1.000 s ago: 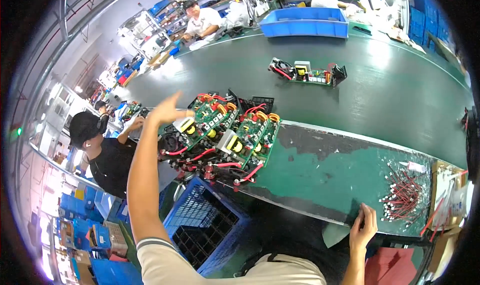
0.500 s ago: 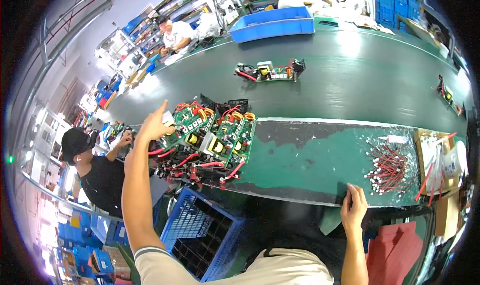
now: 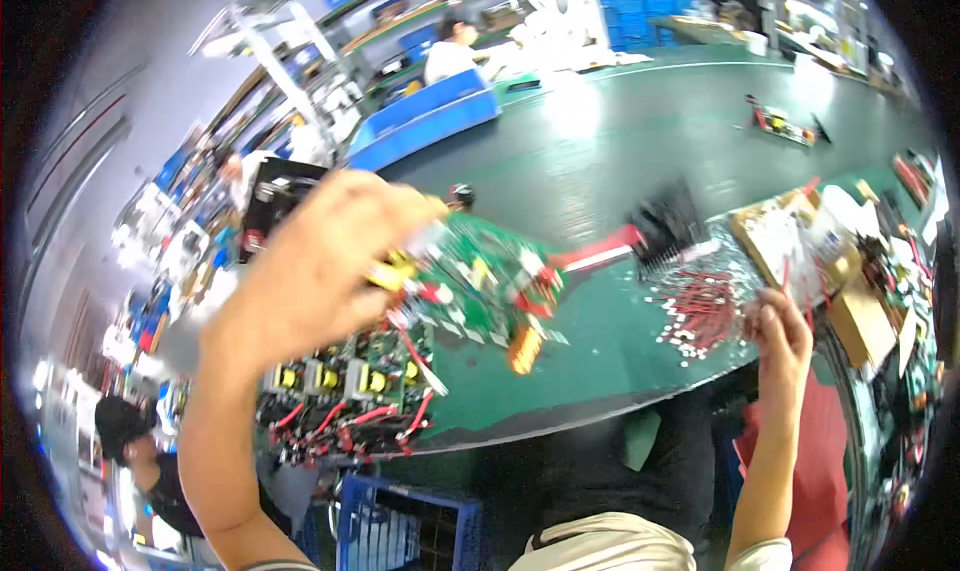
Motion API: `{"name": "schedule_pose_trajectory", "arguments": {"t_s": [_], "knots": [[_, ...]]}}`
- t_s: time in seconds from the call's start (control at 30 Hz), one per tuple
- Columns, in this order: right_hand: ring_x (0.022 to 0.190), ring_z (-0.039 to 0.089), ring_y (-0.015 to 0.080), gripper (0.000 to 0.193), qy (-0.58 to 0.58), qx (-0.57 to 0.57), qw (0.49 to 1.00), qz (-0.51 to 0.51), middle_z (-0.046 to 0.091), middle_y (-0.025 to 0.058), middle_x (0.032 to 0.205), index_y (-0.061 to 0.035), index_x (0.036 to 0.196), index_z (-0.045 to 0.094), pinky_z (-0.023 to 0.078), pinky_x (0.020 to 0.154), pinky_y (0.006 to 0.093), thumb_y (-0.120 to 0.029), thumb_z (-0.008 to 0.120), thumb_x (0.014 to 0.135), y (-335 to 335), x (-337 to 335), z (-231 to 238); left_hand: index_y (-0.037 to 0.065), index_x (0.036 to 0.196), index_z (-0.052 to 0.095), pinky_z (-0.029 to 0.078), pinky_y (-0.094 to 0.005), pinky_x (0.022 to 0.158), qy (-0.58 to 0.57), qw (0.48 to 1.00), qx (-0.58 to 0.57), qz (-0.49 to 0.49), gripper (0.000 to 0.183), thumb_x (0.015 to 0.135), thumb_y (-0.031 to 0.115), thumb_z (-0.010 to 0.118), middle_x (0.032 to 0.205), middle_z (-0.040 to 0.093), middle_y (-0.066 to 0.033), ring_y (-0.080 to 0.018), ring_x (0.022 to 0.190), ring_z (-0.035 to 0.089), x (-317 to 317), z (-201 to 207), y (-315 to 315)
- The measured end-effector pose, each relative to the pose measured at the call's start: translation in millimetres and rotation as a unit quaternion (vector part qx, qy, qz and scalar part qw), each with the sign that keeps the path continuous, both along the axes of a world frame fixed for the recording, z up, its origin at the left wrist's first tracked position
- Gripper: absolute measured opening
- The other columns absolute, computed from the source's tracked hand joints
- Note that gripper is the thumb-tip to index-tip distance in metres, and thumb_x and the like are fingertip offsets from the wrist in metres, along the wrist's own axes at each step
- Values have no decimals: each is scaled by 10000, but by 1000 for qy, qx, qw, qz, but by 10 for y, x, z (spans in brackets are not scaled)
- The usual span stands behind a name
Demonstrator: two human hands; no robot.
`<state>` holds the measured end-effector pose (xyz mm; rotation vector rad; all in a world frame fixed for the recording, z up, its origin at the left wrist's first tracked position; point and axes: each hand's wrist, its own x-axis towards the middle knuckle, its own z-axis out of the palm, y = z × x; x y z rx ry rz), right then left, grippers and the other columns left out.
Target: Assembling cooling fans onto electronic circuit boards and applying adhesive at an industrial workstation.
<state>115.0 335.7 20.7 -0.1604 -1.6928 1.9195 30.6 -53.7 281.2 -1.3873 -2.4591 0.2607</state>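
Observation:
My left hand (image 3: 320, 251) grips a green circuit board (image 3: 490, 276) by its left end, raised above the bench. Motion blurs the board; yellow, orange and red parts show on it, and a red lead runs to a black finned piece (image 3: 668, 226) at its right. Below this hand stand several similar boards (image 3: 345, 376) with yellow coils and red leads, packed side by side. My right hand (image 3: 780, 331) has its fingers curled together, just right of a pile of short red wires with white ends (image 3: 700, 306). What its fingertips hold, if anything, cannot be made out.
A long dark belt (image 3: 600, 151) runs behind the bench, carrying another board (image 3: 783, 123) and a blue bin (image 3: 425, 119). Boxes (image 3: 862, 316) and clutter crowd the right end. A blue crate (image 3: 410, 526) sits below the bench. A co-worker in black (image 3: 165, 471) is at the left.
My left hand has lifted a board off the group and moved it rightward. My right hand has risen from the bench edge to beside the wires. The whole view has turned right.

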Motion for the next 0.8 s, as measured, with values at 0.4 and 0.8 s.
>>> {"name": "schedule_pose_trajectory", "arguments": {"t_s": [0.4,0.8], "knots": [[795,662,134,211,-154,-13,986,65,713,99,942,38,1143,638,504,717,246,-80,569,982,-165,587,-437,38,1204,570,450,-408,1058,-291,914,-30,-282,444,769,4,651,1235,579,-101,-317,1260,484,-659,-2321,786],[967,651,159,396,-145,217,943,208,669,114,1136,-5,1327,554,531,842,295,-108,625,951,-831,-1412,-581,94,1320,582,422,-414,1091,-310,852,379,186,534,811,61,740,1373,567,-101,-263,1291,531,-1160,-2506,317]]}}
